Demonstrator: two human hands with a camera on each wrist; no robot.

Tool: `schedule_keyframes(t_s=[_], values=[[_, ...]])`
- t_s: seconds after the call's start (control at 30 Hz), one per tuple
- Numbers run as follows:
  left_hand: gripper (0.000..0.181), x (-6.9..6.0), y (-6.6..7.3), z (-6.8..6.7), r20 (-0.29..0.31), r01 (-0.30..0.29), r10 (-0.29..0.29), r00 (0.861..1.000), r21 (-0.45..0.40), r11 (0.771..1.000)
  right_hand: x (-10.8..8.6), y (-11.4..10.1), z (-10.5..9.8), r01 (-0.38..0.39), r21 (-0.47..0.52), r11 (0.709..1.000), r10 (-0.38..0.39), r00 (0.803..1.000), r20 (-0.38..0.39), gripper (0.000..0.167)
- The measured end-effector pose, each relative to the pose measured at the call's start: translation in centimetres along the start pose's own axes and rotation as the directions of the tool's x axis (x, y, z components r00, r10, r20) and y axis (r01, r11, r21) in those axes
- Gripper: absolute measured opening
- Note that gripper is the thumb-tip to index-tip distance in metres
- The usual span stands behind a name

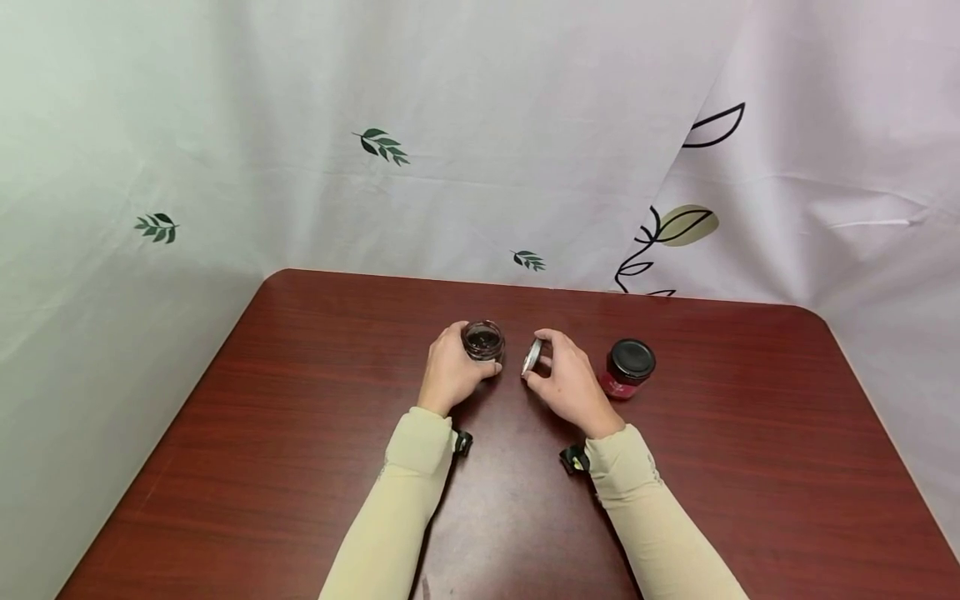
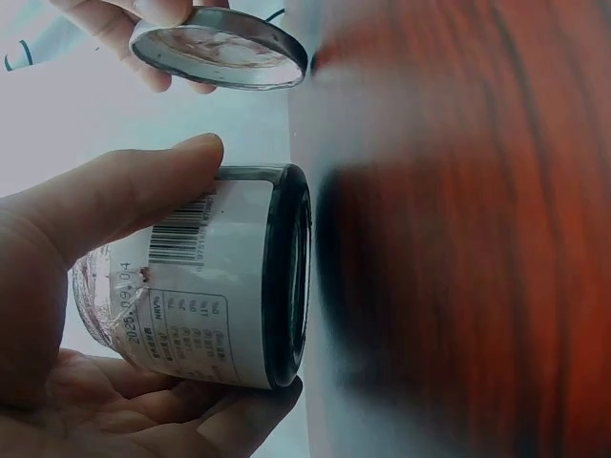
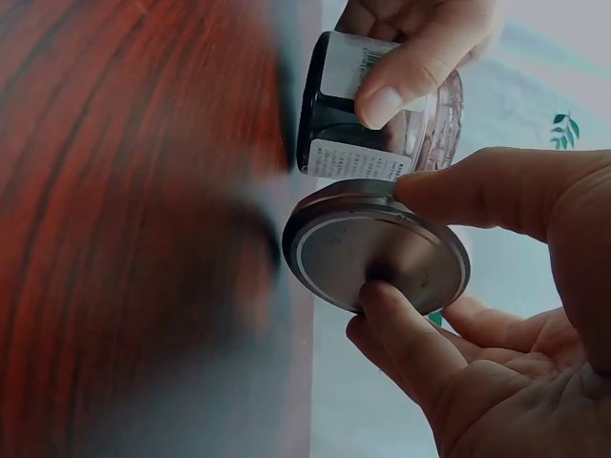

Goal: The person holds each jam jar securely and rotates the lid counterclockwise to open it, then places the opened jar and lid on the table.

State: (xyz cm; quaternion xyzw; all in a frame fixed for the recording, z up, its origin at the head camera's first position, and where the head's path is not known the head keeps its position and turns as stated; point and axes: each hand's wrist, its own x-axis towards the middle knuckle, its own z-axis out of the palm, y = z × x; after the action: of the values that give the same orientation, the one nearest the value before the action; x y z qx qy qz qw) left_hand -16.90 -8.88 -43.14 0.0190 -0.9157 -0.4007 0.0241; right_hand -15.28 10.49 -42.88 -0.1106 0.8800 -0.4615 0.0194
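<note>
An uncapped glass jar with dark contents stands upright near the middle of the table. My left hand grips it round the side, and the left wrist view shows its white barcode label. Whether its base touches the table is hard to tell. To the right of the jar, my right hand pinches a round metal lid by its edge, tilted on its side and apart from the jar. Reddish smears mark the lid's inner face. Its plain outer face shows in the right wrist view.
A second jar, with a black lid and a red label, stands just right of my right hand. The reddish-brown wooden table has rounded far corners. White cloth with leaf prints hangs behind it and along its sides.
</note>
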Motion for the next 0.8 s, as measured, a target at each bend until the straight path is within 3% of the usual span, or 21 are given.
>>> schedule_keyframes(t_s=[0.8], values=[[0.082,0.42,0.34,0.45,-0.03,0.052,-0.052,0.998,-0.018,0.998,0.19,0.47,0.2,-0.019,-0.076,0.997,0.019,1.0,0.006,0.068]])
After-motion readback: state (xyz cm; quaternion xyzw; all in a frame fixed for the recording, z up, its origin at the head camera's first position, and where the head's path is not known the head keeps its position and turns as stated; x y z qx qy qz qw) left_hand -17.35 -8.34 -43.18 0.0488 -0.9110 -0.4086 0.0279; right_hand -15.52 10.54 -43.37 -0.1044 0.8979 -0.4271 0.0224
